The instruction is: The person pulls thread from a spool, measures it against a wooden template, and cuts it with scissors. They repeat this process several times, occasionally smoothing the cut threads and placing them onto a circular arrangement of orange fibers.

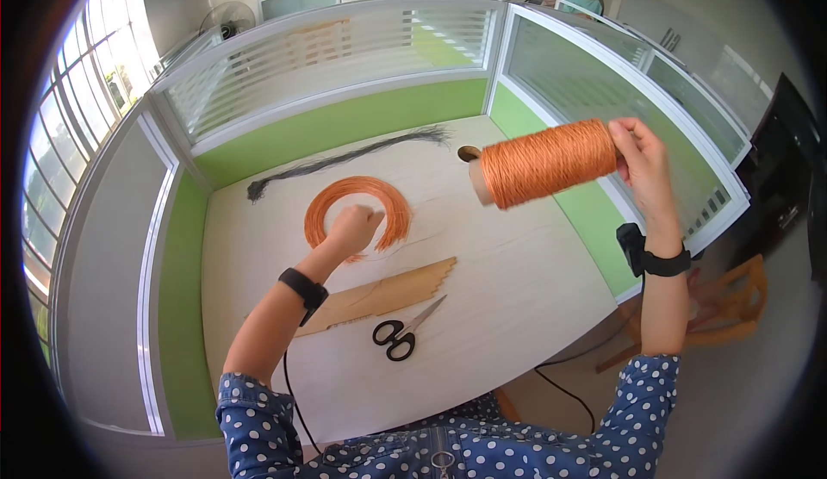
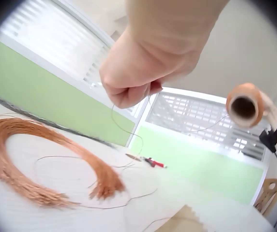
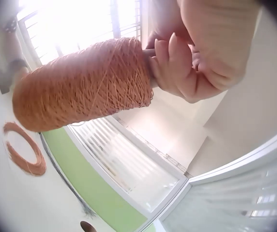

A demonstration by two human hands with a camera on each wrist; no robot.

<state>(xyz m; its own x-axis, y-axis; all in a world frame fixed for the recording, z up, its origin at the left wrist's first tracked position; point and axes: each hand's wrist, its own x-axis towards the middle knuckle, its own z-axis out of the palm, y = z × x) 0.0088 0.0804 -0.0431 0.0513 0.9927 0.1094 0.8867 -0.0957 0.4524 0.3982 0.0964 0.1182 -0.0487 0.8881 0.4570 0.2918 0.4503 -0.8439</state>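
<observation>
My right hand (image 1: 644,158) grips a spool of orange thread (image 1: 548,164) by one end of its tube, holding it up over the right part of the table. The spool lies nearly sideways, its bare tube end pointing left. My left hand (image 1: 355,231) is curled above a ring-shaped bundle of cut orange threads (image 1: 320,212). In the left wrist view its fingers pinch a thin thread (image 2: 113,116), and a fine strand also runs near the spool. The bundle's loose ends lie at its lower right. My left fingertips are mostly hidden in the head view.
Black-handled scissors (image 1: 396,339) and a brown strip with a toothed end (image 1: 379,294) lie on the table (image 1: 508,307) near me. A dark strand bundle (image 1: 345,158) lies farther back, left of a round hole (image 1: 468,153). Green-and-glass partitions (image 1: 345,115) surround the table; a person (image 1: 586,1) is beyond.
</observation>
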